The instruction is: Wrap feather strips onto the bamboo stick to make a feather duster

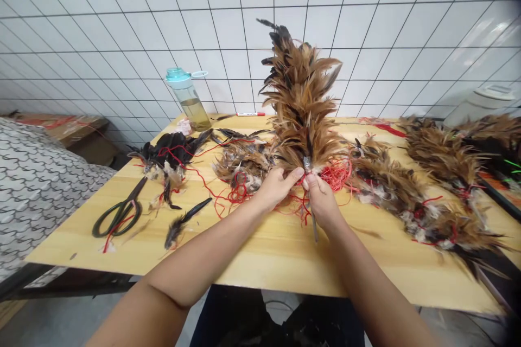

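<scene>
My left hand (277, 187) and right hand (321, 198) both pinch the duster (301, 97) at its base, upright. Most of it looks feathered; bare stick (314, 227) and loose feathers (427, 195) on the table (264, 255) remain.

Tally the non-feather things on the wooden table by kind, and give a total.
Scissors: 1
Water bottle: 1
Red marker pen: 1
Feather duster on a stick, held upright by the left hand and right hand: 1
Total: 4
Loose feather bundles and red string are too tangled to count.
</scene>
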### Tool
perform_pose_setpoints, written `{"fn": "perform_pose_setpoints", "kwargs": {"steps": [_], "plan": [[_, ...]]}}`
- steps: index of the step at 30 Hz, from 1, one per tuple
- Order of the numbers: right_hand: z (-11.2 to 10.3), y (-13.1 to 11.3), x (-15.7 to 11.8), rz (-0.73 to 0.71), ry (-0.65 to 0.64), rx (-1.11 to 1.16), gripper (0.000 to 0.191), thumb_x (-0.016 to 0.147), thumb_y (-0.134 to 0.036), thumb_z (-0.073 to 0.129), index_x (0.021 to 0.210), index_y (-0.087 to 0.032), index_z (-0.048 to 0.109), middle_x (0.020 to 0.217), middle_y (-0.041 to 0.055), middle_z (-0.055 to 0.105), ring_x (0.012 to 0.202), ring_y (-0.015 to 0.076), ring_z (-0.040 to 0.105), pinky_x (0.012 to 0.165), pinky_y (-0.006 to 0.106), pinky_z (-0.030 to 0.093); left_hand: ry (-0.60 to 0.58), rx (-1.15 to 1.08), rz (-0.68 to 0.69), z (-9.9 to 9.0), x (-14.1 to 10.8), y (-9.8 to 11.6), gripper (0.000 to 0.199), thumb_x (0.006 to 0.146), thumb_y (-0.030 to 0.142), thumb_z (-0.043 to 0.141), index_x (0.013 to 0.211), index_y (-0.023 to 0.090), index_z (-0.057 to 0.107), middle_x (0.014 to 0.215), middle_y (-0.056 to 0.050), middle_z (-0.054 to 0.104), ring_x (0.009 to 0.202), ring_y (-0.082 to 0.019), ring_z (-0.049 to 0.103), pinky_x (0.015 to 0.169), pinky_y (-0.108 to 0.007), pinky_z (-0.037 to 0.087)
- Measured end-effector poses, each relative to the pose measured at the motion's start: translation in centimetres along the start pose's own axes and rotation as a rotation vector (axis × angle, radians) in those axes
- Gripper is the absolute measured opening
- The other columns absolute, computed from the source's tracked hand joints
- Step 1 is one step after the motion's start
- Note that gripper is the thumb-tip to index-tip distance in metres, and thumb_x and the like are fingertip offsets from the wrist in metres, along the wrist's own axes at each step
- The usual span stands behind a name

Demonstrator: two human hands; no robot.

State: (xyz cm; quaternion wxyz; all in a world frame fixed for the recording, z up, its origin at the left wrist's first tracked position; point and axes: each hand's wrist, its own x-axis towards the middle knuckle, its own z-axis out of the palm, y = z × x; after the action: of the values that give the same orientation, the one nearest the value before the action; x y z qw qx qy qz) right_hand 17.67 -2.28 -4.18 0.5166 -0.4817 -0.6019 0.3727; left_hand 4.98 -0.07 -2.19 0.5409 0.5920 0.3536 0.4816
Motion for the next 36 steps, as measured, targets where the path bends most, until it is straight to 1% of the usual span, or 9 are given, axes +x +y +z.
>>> {"fn": "perform_pose_setpoints", "kwargs": {"steps": [6, 10, 16, 20, 22, 26, 29, 33, 36], "plan": [[-0.7, 0.4, 0.2, -0.064, -0.110, -0.108, 0.042, 0.089, -0.056, 0.038, 0.063, -0.023, 0.041, 0.063, -0.0006, 0.045, 0.062, 0.0150, 0.043, 0.062, 0.029, 0.038, -0.009, -0.113, -0.101, -0.2, 0.0, -0.6, 0.045, 0.070, 0.057, 0.071, 0.071, 0.012, 0.067, 0.072, -0.005, 0.069, 0.070, -0.015, 0.060, 0.073, -0.028, 0.047], [-1.0, 1.4, 0.5, -0.086, -0.156, -0.224, 0.039, 0.087, -0.051, 0.041, 0.064, -0.022, 0.050, 0.063, 0.0013, 0.052, 0.065, 0.0175, 0.049, 0.066, 0.032, 0.041, -0.024, 0.041, -0.048, -0.8, 0.1, -0.8, 0.035, 0.076, 0.047, 0.068, 0.074, 0.012, 0.068, 0.074, -0.005, 0.069, 0.070, -0.015, 0.059, 0.073, -0.027, 0.046], [-1.1, 2.5, 0.9, -0.095, -0.186, -0.277, 0.036, 0.089, -0.044, 0.040, 0.067, -0.023, 0.058, 0.073, 0.0062, 0.064, 0.074, 0.0216, 0.058, 0.076, 0.037, 0.045, 0.144, 0.334, 0.137, -1.0, -0.1, -1.3, 0.026, 0.079, 0.039, 0.065, 0.071, 0.015, 0.062, 0.069, -0.001, 0.060, 0.066, -0.012, 0.054, 0.064, -0.024, 0.041], [-1.2, 2.7, 1.0, -0.132, -0.194, -0.315, 0.033, 0.089, -0.042, 0.042, 0.068, -0.023, 0.059, 0.076, 0.0074, 0.066, 0.078, 0.0228, 0.057, 0.079, 0.039, 0.044, 0.200, 0.286, 0.075, -0.6, -0.2, -1.5, 0.030, 0.076, 0.043, 0.068, 0.068, 0.015, 0.060, 0.064, 0.000, 0.058, 0.061, -0.011, 0.052, 0.061, -0.024, 0.040], [-1.2, 2.4, 0.9, -0.142, -0.179, -0.333, 0.033, 0.089, -0.043, 0.042, 0.067, -0.023, 0.056, 0.073, 0.0066, 0.063, 0.075, 0.0220, 0.054, 0.076, 0.038, 0.044, 0.156, 0.187, 0.032, -0.5, -0.2, -1.5, 0.033, 0.077, 0.046, 0.067, 0.069, 0.014, 0.061, 0.062, 0.000, 0.060, 0.060, -0.012, 0.053, 0.062, -0.024, 0.042], [-1.3, 0.8, 0.5, -0.151, -0.164, -0.283, 0.035, 0.090, -0.047, 0.039, 0.065, -0.023, 0.046, 0.067, 0.0033, 0.053, 0.067, 0.0187, 0.048, 0.068, 0.033, 0.042, -0.012, 0.065, 0.030, -0.4, -0.1, -0.8, 0.040, 0.080, 0.052, 0.063, 0.065, 0.014, 0.063, 0.061, -0.003, 0.063, 0.063, -0.013, 0.056, 0.067, -0.026, 0.045], [-1.5, -0.3, 0.1, -0.116, -0.194, -0.172, 0.038, 0.092, -0.050, 0.037, 0.067, -0.023, 0.043, 0.066, 0.0004, 0.047, 0.063, 0.0157, 0.044, 0.063, 0.030, 0.040, -0.058, 0.016, 0.027, -0.6, -0.1, -0.1, 0.043, 0.079, 0.055, 0.064, 0.066, 0.014, 0.065, 0.069, -0.004, 0.067, 0.070, -0.015, 0.061, 0.076, -0.028, 0.047], [-1.8, -0.5, -0.1, 0.033, -0.182, 0.020, 0.042, 0.090, -0.059, 0.040, 0.070, -0.023, 0.042, 0.063, -0.0026, 0.039, 0.057, 0.0130, 0.037, 0.053, 0.026, 0.035, -0.062, -0.023, 0.039, -0.9, 0.1, -0.3, 0.050, 0.075, 0.063, 0.064, 0.082, 0.014, 0.069, 0.084, -0.007, 0.070, 0.085, -0.018, 0.062, 0.087, -0.031, 0.047], [-2.0, 0.1, 0.1, 0.105, -0.173, 0.199, 0.043, 0.089, -0.062, 0.041, 0.072, -0.023, 0.042, 0.062, -0.0035, 0.039, 0.055, 0.0119, 0.037, 0.050, 0.025, 0.033, -0.124, -0.105, 0.010, -0.7, 0.0, -0.9, 0.053, 0.073, 0.063, 0.066, 0.096, 0.015, 0.067, 0.096, -0.008, 0.068, 0.095, -0.019, 0.061, 0.091, -0.033, 0.046]]}}
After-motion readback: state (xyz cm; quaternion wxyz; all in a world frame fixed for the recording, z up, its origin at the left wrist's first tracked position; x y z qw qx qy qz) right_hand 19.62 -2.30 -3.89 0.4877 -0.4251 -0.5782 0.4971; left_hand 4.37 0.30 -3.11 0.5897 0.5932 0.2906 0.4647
